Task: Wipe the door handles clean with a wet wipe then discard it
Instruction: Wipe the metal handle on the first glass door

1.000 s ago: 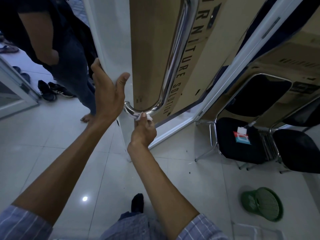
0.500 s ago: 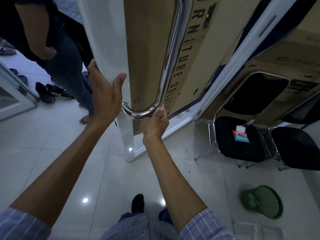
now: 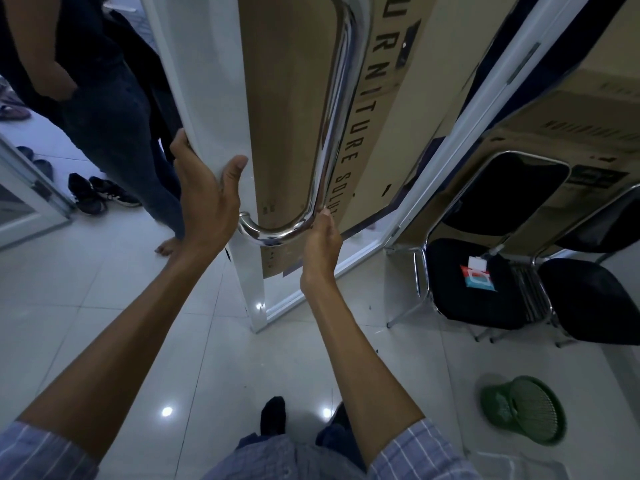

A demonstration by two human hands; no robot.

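A long chrome door handle [image 3: 332, 133] runs down the white-framed glass door [image 3: 207, 81] and bends back to the frame at its lower end. My left hand [image 3: 204, 202] grips the door's edge, thumb on the near face and fingers round the far side. My right hand [image 3: 320, 244] is at the handle's lower right bend, fingertips against the tube from below. The wet wipe is hidden inside that hand.
A pack of wipes [image 3: 479, 277] lies on a black folding chair [image 3: 450, 299] to the right. A green basket [image 3: 526, 414] lies tipped on the tiled floor at lower right. Another person [image 3: 104, 116] stands beyond the door at left, near shoes [image 3: 93, 192]. Cardboard boxes [image 3: 287, 98] lean behind the glass.
My right hand slid from the bottom of the handle's curve rightward and up to the bend, and the wipe dropped out of sight. My left hand kept its hold on the door edge.
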